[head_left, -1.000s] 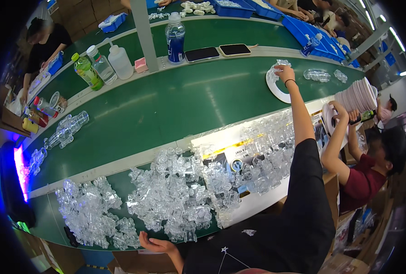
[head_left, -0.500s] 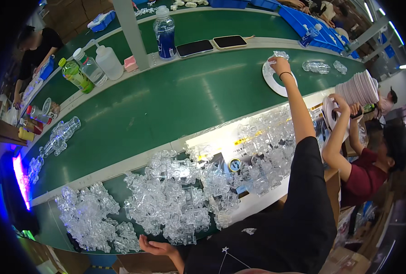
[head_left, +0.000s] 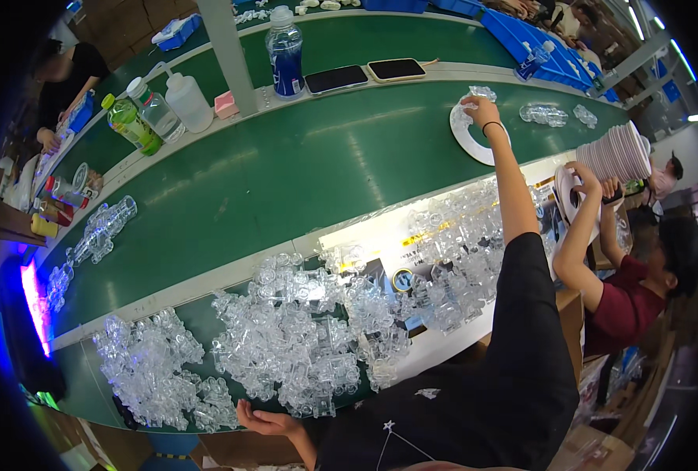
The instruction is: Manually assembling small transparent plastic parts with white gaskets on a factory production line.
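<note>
My right hand reaches far across the green belt, with its fingers closed on a clear plastic part at the top of a white ring. The fingers partly hide this part. Close to my body, my left hand rests palm up at the bench edge, its fingers loosely curled and apart with nothing in them. Beside it lie a heap of clear plastic parts and a smaller pile farther left. More clear parts cover a lit printed sheet.
Clear parts lie on the belt to the right, and a clear assembly at the left. Bottles and phones line the far ledge near a post. At right, a co-worker handles white rings beside a ring stack.
Both my hands stay almost in place, the right still at the white ring. The whole view has shifted very slightly. At the far left, another person's hand has moved up.
</note>
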